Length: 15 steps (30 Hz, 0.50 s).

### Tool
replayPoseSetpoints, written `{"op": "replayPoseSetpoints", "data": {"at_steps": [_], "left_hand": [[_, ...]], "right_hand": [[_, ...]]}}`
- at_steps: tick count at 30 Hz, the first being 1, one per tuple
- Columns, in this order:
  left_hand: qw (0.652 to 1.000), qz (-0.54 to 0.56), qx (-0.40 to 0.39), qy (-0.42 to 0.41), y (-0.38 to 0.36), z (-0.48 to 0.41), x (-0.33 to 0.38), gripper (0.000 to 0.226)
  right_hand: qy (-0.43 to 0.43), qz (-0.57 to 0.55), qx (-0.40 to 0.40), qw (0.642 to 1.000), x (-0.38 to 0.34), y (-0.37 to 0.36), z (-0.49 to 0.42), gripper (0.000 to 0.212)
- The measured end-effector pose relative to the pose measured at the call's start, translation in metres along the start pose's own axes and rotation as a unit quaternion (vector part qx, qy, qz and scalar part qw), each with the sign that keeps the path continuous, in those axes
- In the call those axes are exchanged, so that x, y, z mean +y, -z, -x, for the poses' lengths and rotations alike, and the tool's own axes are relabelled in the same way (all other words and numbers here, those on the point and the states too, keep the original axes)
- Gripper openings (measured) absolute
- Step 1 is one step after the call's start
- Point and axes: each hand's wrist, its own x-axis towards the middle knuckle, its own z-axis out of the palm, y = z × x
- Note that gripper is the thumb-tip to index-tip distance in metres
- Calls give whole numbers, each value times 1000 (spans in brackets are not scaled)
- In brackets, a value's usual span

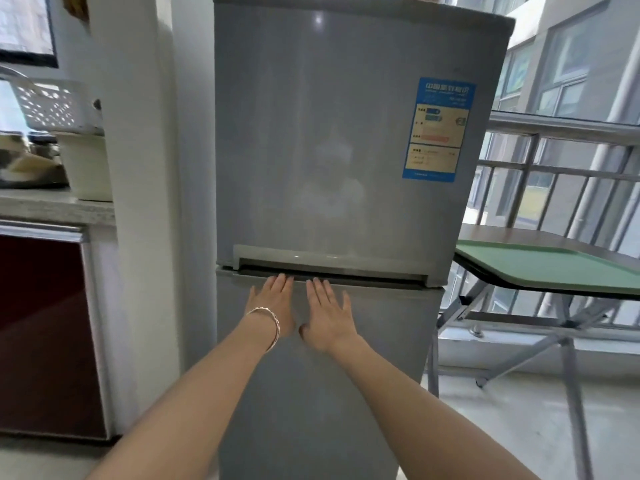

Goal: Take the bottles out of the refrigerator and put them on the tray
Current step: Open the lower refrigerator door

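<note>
Fingers (pixel 281 282) of the left hand (pixel 273 306) lie straight and close together, flat against the top of the lower door (pixel 311 393) of the refrigerator (pixel 329 133), with the tips at the dark handle recess (pixel 332 271) between the two doors. The right hand (pixel 327 315) lies just beside it in the same posture, fingers extended and slightly fanned, thumb out to the side; neither hand grips anything. A thin bracelet (pixel 272 323) circles the left wrist. Both refrigerator doors are closed, so the bottles are hidden from view. The upper door (pixel 311 98) carries a blue energy label (pixel 438 129) near its right edge. The green tray (pixel 550 268) lies to the right of the refrigerator on a folding counter (pixel 519 237) with metal legs, well apart from the hands, its surface bare. Behind that counter stands a metal railing (pixel 561 168) in front of windows. To the left of the refrigerator, a white pillar (pixel 138 168) separates it from a kitchen counter (pixel 52 206), which carries a white perforated basket (pixel 48 105) resting on a white container (pixel 86 168). A dark red cabinet front (pixel 45 334) sits below that counter.
</note>
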Motion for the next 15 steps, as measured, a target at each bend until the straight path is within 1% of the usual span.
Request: {"op": "replayPoseSetpoints", "data": {"at_steps": [3,6,8,10,11,12,15], "left_hand": [[999,26,-4,20,8,-7,5,81],[1000,4,12,22,16,-10,7,59],[998,-44,45,-1,27,-11,5,44],[995,-71,66,-29,43,-8,4,32],[994,-65,74,-40,50,-6,5,29],[995,-44,83,-47,56,-4,6,28],[992,51,85,-84,57,-1,19,28]], "right_hand": [[-15,-16,-19,1000,-5,11,0,84],[-31,-47,-40,998,-7,21,-5,78],[-29,-56,-5,998,-8,30,-5,60],[-18,-36,72,997,-11,42,-2,37],[-24,-28,108,993,-12,48,1,33],[-32,-26,131,991,-12,55,5,32],[-78,-21,119,990,-4,71,21,30]]}}
